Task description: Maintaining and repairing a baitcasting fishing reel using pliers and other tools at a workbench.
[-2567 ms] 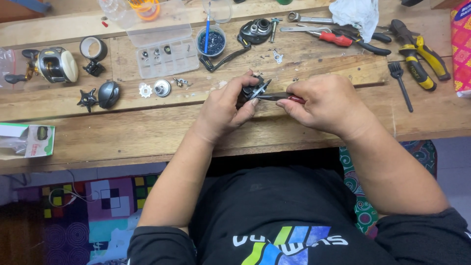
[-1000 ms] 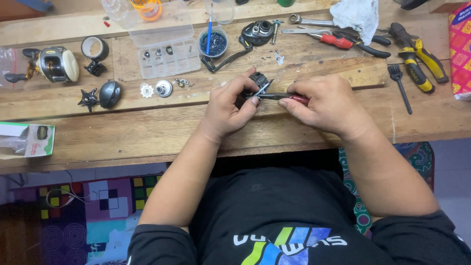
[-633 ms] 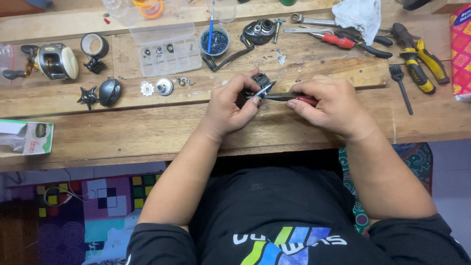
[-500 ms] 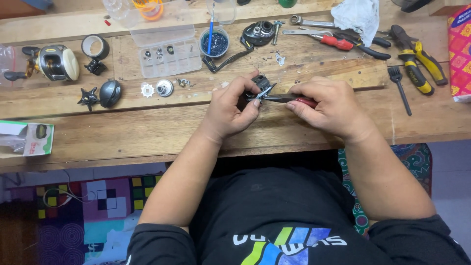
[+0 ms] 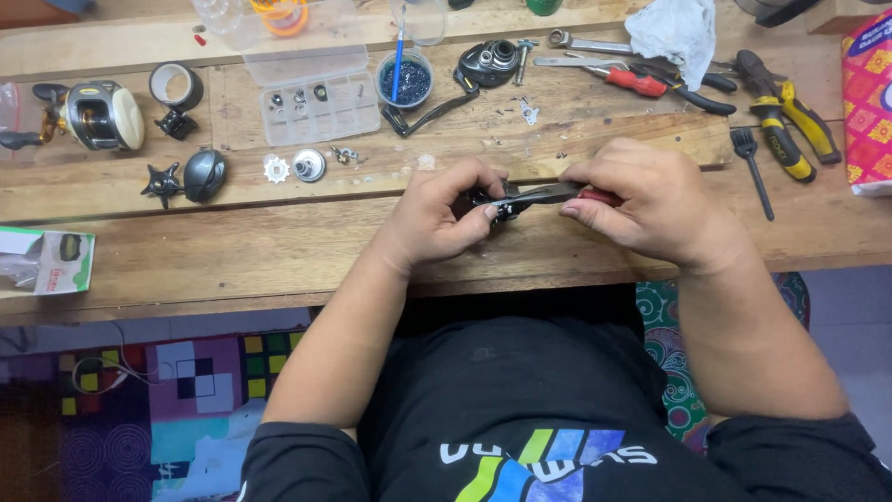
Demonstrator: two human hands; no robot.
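Head view: small black reel part (image 5: 491, 203) pinched in the left hand (image 5: 437, 214), just above the near plank of the wooden bench (image 5: 279, 251), centre of the scene. Right hand (image 5: 650, 209) closed around red-handled pliers (image 5: 548, 193), long axis running left to right, tip touching the part from its right side. Both hands equally close, nearly meeting over the part. Far left: whole fishing reel (image 5: 98, 113), black round cover (image 5: 204, 174), small gears (image 5: 293, 167). Far centre: clear parts box (image 5: 316, 98), blue cup with brush (image 5: 404, 79). Far right: yellow-handled pliers (image 5: 790, 116), small fork-like tool (image 5: 751, 163). Bare wood near both wrists; bench edge just beneath the forearms
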